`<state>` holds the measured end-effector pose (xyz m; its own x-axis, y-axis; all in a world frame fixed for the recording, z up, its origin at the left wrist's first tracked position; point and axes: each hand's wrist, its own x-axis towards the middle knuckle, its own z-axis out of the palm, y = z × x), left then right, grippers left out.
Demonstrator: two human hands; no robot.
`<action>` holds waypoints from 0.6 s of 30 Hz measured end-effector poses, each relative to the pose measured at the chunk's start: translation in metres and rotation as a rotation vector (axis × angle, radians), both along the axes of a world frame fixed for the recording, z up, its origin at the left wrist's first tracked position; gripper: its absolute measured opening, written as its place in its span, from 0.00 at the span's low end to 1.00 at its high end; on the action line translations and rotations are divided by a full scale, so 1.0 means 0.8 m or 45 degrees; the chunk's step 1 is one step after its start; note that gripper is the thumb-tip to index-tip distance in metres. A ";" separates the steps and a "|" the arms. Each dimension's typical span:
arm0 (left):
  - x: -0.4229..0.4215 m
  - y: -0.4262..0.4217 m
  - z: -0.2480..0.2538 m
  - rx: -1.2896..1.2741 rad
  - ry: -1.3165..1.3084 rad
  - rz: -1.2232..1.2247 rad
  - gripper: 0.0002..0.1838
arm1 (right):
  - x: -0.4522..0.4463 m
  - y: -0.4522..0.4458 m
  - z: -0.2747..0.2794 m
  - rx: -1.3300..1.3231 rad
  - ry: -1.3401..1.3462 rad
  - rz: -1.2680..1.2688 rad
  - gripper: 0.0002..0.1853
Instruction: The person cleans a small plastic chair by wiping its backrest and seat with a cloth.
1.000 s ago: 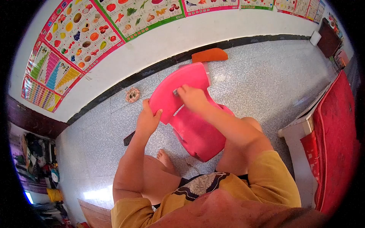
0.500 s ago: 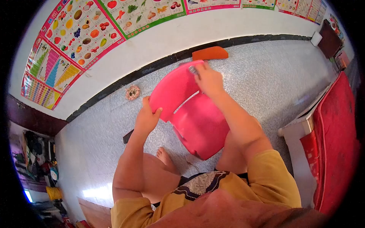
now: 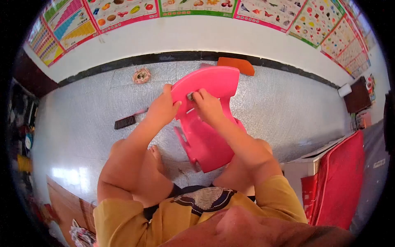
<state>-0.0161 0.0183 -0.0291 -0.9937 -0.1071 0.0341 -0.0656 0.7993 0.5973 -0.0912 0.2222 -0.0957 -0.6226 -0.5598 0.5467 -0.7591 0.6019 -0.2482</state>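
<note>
A pink plastic chair (image 3: 210, 140) stands between my legs, its curved backrest turned away from me. My left hand (image 3: 163, 108) is closed around the left end of the backrest, thumb on the near face. My right hand (image 3: 207, 106) pinches a small grey scrubbing pad (image 3: 189, 96) against the backrest's near face, a little right of my left hand. Most of the pad is hidden by the fingers, so its exact kind is unclear.
A black-bristled brush (image 3: 125, 122) lies on the floor at left, with a round patterned object (image 3: 141, 75) beyond it. An orange panel (image 3: 236, 66) rests by the wall. A red pad (image 3: 339, 181) leans at right, and a brown board (image 3: 70, 206) lies at lower left.
My right hand has moved with the pad from the backrest's upper right edge down and left, closer to my left hand. The left hand keeps its hold. The head view has turned right.
</note>
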 end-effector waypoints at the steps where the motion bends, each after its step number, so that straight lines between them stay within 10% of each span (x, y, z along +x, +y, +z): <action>1: 0.001 -0.001 0.001 0.002 0.005 -0.014 0.32 | 0.006 -0.004 0.005 0.009 -0.022 0.021 0.09; 18: 0.013 -0.010 0.007 -0.075 -0.090 -0.126 0.44 | -0.056 0.078 0.037 -0.156 -0.012 -0.697 0.17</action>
